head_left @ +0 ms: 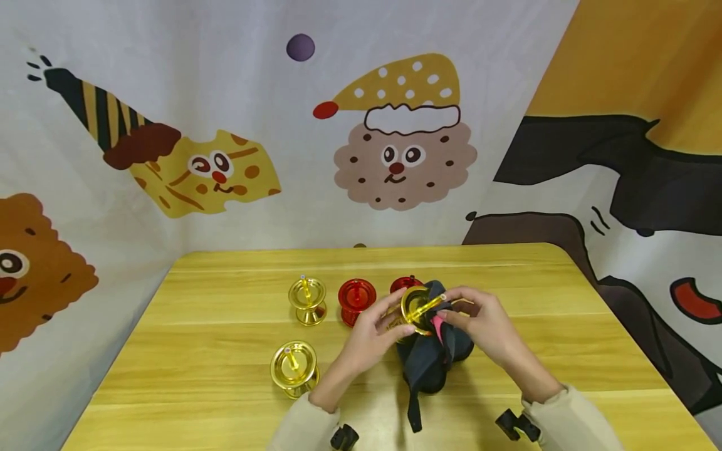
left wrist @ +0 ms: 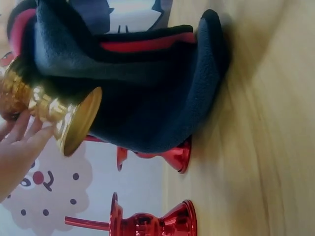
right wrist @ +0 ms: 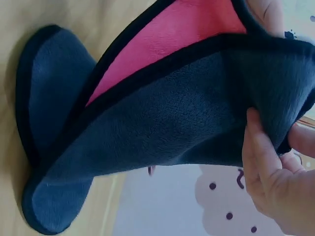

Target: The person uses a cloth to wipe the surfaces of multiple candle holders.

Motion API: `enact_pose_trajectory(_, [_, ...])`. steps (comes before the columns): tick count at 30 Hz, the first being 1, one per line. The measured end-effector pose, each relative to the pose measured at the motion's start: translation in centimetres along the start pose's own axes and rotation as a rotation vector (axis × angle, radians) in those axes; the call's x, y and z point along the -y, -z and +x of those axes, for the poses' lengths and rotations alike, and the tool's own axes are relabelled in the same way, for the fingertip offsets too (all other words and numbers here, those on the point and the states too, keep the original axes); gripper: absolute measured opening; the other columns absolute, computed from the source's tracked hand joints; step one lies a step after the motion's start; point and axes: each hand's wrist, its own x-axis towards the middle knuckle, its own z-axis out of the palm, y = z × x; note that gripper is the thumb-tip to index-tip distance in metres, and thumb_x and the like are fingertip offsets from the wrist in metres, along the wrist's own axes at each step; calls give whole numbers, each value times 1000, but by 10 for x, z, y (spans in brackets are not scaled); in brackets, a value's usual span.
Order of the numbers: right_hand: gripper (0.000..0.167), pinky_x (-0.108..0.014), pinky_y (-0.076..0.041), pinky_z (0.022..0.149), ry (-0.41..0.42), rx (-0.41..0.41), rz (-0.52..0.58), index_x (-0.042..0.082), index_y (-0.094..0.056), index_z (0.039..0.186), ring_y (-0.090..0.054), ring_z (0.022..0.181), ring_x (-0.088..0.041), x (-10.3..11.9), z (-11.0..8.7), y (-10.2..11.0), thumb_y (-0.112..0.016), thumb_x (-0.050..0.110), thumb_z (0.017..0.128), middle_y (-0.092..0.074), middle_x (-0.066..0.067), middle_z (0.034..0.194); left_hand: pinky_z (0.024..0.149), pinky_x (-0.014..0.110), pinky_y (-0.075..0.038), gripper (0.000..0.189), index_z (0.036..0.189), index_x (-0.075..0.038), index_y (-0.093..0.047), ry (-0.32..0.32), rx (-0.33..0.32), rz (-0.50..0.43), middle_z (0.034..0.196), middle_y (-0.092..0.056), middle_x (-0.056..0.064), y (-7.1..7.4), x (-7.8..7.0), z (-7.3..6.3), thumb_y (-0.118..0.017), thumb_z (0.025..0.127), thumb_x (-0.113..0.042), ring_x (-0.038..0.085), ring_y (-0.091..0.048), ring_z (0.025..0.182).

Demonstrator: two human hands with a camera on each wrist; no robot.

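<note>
Near the middle of the table, in the head view, my left hand (head_left: 363, 341) holds a shiny gold candle holder (head_left: 410, 307) by its body, tilted, with its stem toward the right. In the left wrist view the gold holder (left wrist: 61, 110) is lifted off the tabletop. My right hand (head_left: 486, 321) pinches a dark blue fleece cloth (head_left: 427, 358) against the holder's right side. Black trim and a pink lining show on the cloth (right wrist: 187, 103) in the right wrist view, where its lower folds touch the wood. The cloth hides part of the holder.
Two more gold candle holders (head_left: 307, 300) stand upright to the left, one behind the other. A red candle holder (head_left: 356, 299) is behind my left hand. Another red holder (head_left: 405, 283) is partly hidden behind the held one. The wooden table (head_left: 197, 351) meets a printed curtain (head_left: 254, 81).
</note>
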Motion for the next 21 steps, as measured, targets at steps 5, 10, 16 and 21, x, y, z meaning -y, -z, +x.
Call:
enact_pose_trajectory(5, [17,-28,-53,70,62,44,-38,1,-61,96,-60,91,-25,0,-5,-5,-65,-5,80,-56,-14,103,91,33,-46,71,138,-5,-37,-47,25,151,118,-50,14,0,1,-2,-72,76,-4,26,-52,109])
enact_pose_trajectory(10, [29,-28,-54,68,309,66,-231,8,-66,89,-57,88,-25,-1,0,-3,-62,-18,75,-57,-9,101,91,32,-46,71,137,-4,-40,-4,108,275,129,-48,8,3,-4,-2,-74,75,-12,20,-51,111])
enact_pose_trajectory(16, [36,-27,-54,66,444,121,-317,10,-67,88,-59,86,-23,-1,7,0,-61,-21,72,-59,-8,101,95,33,-43,71,136,-8,-42,59,113,372,133,-47,4,4,-10,-4,-76,75,-20,15,-47,116])
enact_pose_trajectory(21, [18,-27,-54,66,287,135,-213,6,-64,95,-62,84,-23,-2,3,-3,-66,-3,80,-59,-7,96,88,35,-48,70,133,-3,-44,-16,-82,387,121,-55,9,-2,-8,-8,-77,73,-19,19,-55,105])
